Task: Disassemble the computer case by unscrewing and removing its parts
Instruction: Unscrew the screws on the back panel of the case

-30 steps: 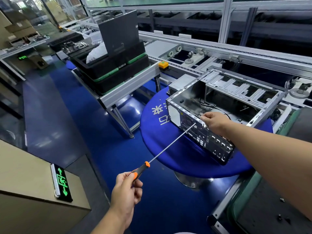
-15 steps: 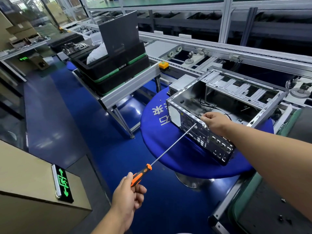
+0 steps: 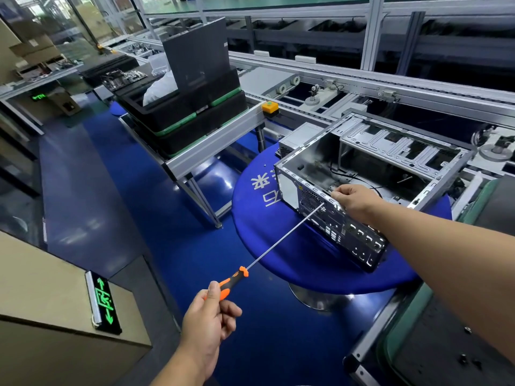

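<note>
At the far left I see a green exit sign [image 3: 103,302] lying on a beige cabinet, well apart from the work. Next comes my left hand [image 3: 209,316], fingers curled round the orange-and-black handle of a long screwdriver [image 3: 281,238]. Its thin shaft runs up and right until the tip meets the rear panel of the computer case [image 3: 328,218], just below the top rail. The case lies open on its side on a round blue table [image 3: 250,218], the inside largely bare apart from a black cable. My right hand [image 3: 355,201] grips the top edge of that rear panel, just beside the tip, steadying the shell. I judge I'm mid-way through backing out a rear-panel screw. Next I need to keep the tip seated and square in the screw head while turning, then catch the screw as it comes free
</note>
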Available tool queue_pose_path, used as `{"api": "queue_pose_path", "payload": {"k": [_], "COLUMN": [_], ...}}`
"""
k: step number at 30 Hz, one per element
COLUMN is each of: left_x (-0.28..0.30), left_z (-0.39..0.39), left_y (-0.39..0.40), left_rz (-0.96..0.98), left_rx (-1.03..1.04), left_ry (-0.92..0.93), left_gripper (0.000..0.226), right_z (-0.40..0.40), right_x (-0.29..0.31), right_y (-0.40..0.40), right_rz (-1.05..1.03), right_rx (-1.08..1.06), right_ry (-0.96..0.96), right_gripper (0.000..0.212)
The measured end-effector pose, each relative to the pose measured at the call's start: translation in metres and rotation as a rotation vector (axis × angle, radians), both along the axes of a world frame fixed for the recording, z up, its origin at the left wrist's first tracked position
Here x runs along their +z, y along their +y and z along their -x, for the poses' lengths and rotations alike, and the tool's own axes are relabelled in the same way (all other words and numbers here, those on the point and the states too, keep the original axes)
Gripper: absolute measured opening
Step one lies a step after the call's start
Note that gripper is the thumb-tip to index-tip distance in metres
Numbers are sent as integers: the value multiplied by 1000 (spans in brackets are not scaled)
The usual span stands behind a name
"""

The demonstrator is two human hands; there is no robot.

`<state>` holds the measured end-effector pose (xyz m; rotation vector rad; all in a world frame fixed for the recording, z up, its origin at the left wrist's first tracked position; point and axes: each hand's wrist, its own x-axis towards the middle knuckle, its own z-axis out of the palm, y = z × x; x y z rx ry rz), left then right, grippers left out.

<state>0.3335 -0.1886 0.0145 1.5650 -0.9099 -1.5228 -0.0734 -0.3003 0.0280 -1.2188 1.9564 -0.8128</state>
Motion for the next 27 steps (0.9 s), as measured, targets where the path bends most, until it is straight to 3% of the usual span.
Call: {"api": "queue_pose_path", "payload": {"k": [6,14,21,27], "left_x": [0,6,3,1], "left_z": [1,3,0,2], "left_y": [0,2,2,2], "left_rz": [-147,-18,9,-36], "left_rx": [-2,11,-12,-8], "left_ry": [-91,77,-25,-79], "left_gripper": [73,31,37,52], "right_z": [0,1,3,3], "right_x": [0,-3,-7,-6], "right_y": [-1,-2,-4,-3], "right_rz": [-1,3,3,-12], "right_rx": [-1,-3,-8,1], "right_ry": [-1,-6,-13,-42], "right_gripper": [27,27,26,42]}}
